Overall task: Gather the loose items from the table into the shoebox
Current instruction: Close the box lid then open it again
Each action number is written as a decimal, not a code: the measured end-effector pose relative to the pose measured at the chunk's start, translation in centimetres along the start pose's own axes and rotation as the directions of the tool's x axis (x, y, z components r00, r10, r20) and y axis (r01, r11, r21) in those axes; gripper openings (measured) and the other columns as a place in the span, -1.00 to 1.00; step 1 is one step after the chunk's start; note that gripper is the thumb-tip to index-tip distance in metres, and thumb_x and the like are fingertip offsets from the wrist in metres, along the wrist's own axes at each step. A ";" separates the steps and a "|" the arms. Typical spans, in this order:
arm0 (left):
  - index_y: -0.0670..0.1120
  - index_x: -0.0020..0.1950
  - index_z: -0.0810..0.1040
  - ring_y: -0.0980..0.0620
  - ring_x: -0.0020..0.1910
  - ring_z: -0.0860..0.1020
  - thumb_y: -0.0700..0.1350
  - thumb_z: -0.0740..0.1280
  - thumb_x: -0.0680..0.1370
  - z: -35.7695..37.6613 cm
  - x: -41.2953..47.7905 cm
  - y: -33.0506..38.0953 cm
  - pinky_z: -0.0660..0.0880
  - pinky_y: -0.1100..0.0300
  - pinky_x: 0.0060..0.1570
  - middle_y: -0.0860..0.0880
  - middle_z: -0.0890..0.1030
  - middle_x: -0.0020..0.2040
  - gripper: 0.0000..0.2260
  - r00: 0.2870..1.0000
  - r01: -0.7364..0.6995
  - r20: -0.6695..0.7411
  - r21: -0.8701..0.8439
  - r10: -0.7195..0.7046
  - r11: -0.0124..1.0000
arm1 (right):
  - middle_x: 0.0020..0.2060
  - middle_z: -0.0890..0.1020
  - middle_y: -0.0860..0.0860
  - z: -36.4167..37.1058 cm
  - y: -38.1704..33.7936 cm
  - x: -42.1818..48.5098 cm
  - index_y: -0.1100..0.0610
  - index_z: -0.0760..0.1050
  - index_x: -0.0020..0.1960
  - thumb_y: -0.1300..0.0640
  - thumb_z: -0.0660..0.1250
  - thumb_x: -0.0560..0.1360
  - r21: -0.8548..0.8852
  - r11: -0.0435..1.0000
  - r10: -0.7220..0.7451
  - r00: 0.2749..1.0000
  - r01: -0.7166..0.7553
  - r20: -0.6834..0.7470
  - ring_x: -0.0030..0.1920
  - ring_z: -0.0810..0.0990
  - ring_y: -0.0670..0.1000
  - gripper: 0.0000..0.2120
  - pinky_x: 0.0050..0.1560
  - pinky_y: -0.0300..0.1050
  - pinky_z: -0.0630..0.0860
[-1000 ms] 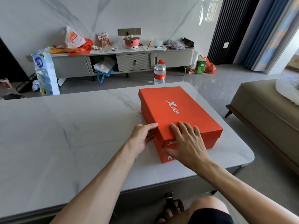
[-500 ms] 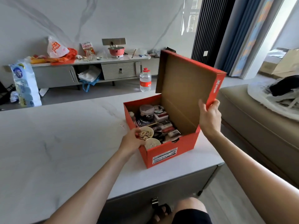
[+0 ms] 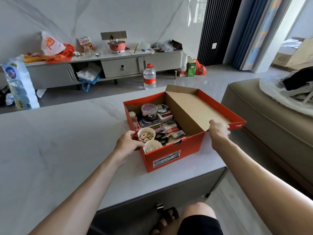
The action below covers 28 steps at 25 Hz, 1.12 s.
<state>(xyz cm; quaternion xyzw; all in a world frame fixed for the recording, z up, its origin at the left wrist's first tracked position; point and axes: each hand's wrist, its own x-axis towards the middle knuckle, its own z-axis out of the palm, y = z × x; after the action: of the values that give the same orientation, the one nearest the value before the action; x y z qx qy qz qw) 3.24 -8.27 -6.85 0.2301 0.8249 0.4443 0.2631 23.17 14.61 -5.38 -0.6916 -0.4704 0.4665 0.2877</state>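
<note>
- The orange shoebox (image 3: 169, 155) stands open near the right end of the counter (image 3: 59, 141). Its hinged lid (image 3: 194, 106) is folded out to the right, brown side up.
- My right hand (image 3: 219, 131) grips the lid's near edge, fingers curled over it.
- My left hand (image 3: 128, 143) holds the shoebox's left wall at the rim.
- In the near left corner stand a paper cup of hair ties (image 3: 146, 135) and a paper cup of cotton swabs (image 3: 153, 147).
- Behind them are a clear lidded jar (image 3: 149, 111), a round badge (image 3: 162, 108) and small packets.
</note>
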 end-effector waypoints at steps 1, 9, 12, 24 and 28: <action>-0.18 0.40 0.42 -0.11 0.20 0.56 -0.24 0.56 0.35 0.0 -0.2 0.0 0.53 -0.04 0.22 -0.15 0.58 0.25 -0.35 1.000 0.005 0.023 -0.027 -0.004 1.000 | 0.45 0.20 0.27 0.1 -0.5 -1.3 0.29 0.10 0.49 0.01 0.29 0.52 -0.100 0.992 -0.077 0.996 0.073 -0.034 0.44 0.21 0.26 -0.31 0.43 0.13 0.19; -0.15 0.10 0.54 -0.12 -0.11 0.64 -0.19 0.33 0.57 -6.9 -1.5 -3.0 0.58 0.05 -0.07 -0.17 0.62 0.06 -0.88 0.995 0.042 -0.076 -0.251 -0.063 0.967 | 0.01 0.69 0.10 9.5 -2.7 -14.9 0.18 0.65 0.08 0.23 0.28 0.52 -0.137 0.252 -0.698 0.278 0.958 0.660 -0.03 0.63 0.08 -0.79 0.03 -0.04 0.58; -0.15 0.05 0.54 -0.11 -0.17 0.63 -0.22 0.34 0.56 -11.1 -0.1 -6.6 0.55 0.06 -0.12 -0.18 0.63 0.04 -0.92 0.985 0.091 -0.109 -0.313 -0.131 0.945 | -0.09 0.61 0.16 17.6 -3.6 -17.7 0.29 0.57 -0.05 0.28 0.21 0.53 -0.217 0.051 -0.471 0.215 0.975 0.856 -0.02 0.57 0.22 -0.83 -0.06 -0.06 0.49; -0.08 -0.01 0.58 -0.01 -0.24 0.66 -0.17 0.37 0.55 -16.5 7.0 -15.5 0.59 0.07 -0.06 -0.10 0.68 -0.04 -0.96 0.972 0.144 -0.120 -0.365 -0.200 0.920 | -0.01 0.52 0.14 33.6 3.1 -15.2 0.27 0.52 0.03 0.34 0.10 0.57 -0.416 -0.102 -0.608 0.274 0.904 0.745 0.01 0.48 0.14 -0.78 -0.10 -0.03 0.42; -0.08 0.00 0.59 -0.02 -0.23 0.67 -0.16 0.37 0.55 -16.0 6.5 -15.4 0.59 0.08 -0.09 -0.09 0.69 -0.04 -0.94 0.972 0.148 -0.115 -0.368 -0.203 0.918 | -0.30 0.41 0.12 32.3 2.4 -16.4 0.24 0.36 -0.23 0.46 0.15 0.47 -0.436 -0.112 -0.550 0.309 0.893 0.776 -0.21 0.48 0.20 -0.82 -0.27 -0.04 0.31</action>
<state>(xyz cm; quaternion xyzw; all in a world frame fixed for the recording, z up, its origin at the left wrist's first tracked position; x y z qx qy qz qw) -14.10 -21.79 -14.05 0.0692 0.7652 0.5774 0.2762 -7.48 -2.74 -14.13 -0.2407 -0.9699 0.0282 0.0250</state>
